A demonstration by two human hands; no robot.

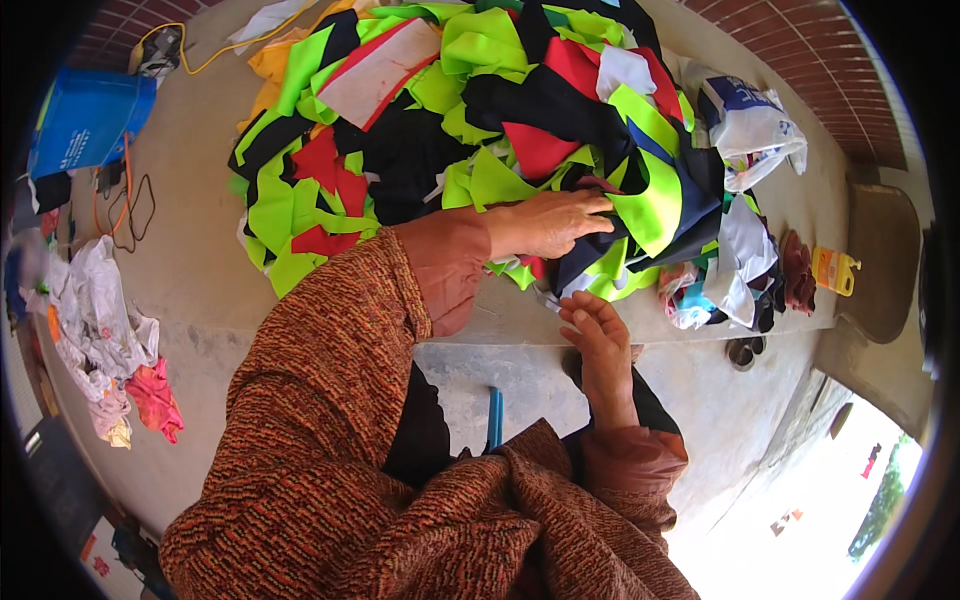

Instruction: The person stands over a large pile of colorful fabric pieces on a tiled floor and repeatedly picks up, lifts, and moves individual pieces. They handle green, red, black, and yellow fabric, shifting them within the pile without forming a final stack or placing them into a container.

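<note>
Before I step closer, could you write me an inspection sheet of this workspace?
Surface: grey concrete floor.
Work items: heap of lime-green, black, red and white fabric pieces on the floor.
Clutter: white plastic bag with blue printing and yellow plastic jug, right of the heap; blue boxy container, upper left.
Hands: left hand touches the heap; right hand, fingers bent, is at its near edge. Neither grip is clear.
Cables: thin yellow cord and thin dark looped cord, upper left.
Surroundings: reddish-brown tiled wall, upper right; bright opening, lower right.

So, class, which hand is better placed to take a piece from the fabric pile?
Probably the left hand: it is over the fabric pile, while the right hand is at its near edge.
</note>
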